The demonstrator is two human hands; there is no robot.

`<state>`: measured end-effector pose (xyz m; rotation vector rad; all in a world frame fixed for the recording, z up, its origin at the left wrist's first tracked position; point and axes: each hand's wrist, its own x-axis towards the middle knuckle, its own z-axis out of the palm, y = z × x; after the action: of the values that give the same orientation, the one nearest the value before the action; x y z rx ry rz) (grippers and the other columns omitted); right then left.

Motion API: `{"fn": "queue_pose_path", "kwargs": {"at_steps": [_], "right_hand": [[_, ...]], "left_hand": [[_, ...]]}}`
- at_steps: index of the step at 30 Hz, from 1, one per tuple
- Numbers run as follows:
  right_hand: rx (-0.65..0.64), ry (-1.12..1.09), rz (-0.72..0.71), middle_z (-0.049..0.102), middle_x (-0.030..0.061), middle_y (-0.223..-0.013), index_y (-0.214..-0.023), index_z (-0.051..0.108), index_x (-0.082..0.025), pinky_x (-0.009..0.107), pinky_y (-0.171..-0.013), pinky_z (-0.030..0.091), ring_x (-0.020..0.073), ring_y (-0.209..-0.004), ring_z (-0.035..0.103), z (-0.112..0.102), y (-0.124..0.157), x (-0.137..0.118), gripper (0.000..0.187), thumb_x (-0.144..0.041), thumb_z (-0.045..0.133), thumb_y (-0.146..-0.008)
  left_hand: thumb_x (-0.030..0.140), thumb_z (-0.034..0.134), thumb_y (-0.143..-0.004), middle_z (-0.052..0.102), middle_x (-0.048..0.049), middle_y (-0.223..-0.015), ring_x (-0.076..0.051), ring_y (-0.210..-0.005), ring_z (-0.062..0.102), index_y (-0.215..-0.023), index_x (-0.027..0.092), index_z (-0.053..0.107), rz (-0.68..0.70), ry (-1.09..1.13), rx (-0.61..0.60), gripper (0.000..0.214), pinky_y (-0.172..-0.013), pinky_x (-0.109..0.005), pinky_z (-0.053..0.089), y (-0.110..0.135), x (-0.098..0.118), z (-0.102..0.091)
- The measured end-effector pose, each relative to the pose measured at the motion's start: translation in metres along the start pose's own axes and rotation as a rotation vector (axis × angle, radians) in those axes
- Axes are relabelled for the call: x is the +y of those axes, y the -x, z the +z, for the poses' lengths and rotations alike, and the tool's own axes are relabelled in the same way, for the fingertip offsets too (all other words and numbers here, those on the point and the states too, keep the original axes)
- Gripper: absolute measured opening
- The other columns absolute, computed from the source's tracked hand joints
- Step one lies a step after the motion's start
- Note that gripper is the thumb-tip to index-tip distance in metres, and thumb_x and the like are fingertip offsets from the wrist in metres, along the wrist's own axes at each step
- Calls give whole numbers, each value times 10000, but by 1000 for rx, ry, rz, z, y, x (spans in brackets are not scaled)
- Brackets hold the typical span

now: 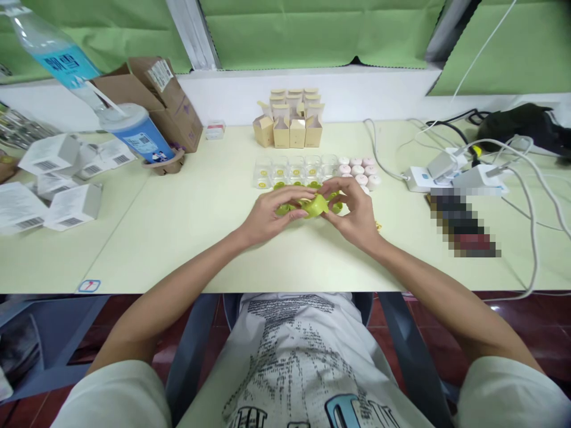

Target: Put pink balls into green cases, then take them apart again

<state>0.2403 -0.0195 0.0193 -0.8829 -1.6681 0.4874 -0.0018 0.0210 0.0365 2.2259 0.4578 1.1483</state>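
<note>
A small lime-green plastic cup-like piece (316,206) is held up over the table, tilted. My left hand (277,213) grips it from the left between fingers and thumb. From the right, my right hand (355,215) pinches its edge with thumb and fingertips. More lime-green pieces (338,207) stand just behind, partly hidden by both hands. Beyond them are rows of clear plastic cups (296,169), some showing round yellow stickers. To their right sits a group of round white-and-pink pieces (358,170). Something small and yellow (379,226) shows beside my right hand.
Small beige cartons (289,128), several with raised flaps, stand against the wall. White boxes (74,205), a large bottle (66,65) and a brown cardboard box (173,107) are on the left. Power strips (455,175) and white cables lie right, near a blurred dark object (461,223).
</note>
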Motion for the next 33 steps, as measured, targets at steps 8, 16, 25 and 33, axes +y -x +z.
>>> {"fn": "queue_pose_path", "kwargs": {"at_steps": [8,16,25,33], "right_hand": [[-4,95,-26,694,84,-1255,-1308,676,-318,364,-689,647,223,-967,731,-6,-3,2,296,-449,732,-1049],[62,159,-33,728,76,-1155,-1166,731,-314,353,-647,623,225,-935,705,-9,-5,-2,156,-406,718,-1041],[59,167,-75,743,78,-1120,-1113,755,-302,343,-596,586,224,-909,688,-11,-5,-4,99,-324,687,-1044],[54,183,-71,747,75,-1095,-1084,757,-311,342,-578,585,233,-920,692,-12,-6,-7,100,-299,671,-1036]], "left_hand": [[702,748,-980,847,-92,-1270,-257,-1032,821,-1237,259,807,-321,-448,-117,515,-984,-417,658,-11,-13,-110],[441,709,-977,778,-125,-1192,-293,-993,748,-1206,201,755,-369,-753,-343,335,-1000,-482,600,-7,-21,-114],[320,742,-943,758,-136,-1190,-315,-1104,718,-1177,175,760,-366,-713,-366,276,-1008,-483,605,-5,-26,-103],[326,639,-1017,720,-135,-1302,-277,-1091,722,-1228,201,763,-321,-612,-256,274,-958,-451,651,-7,-18,-95]]}}
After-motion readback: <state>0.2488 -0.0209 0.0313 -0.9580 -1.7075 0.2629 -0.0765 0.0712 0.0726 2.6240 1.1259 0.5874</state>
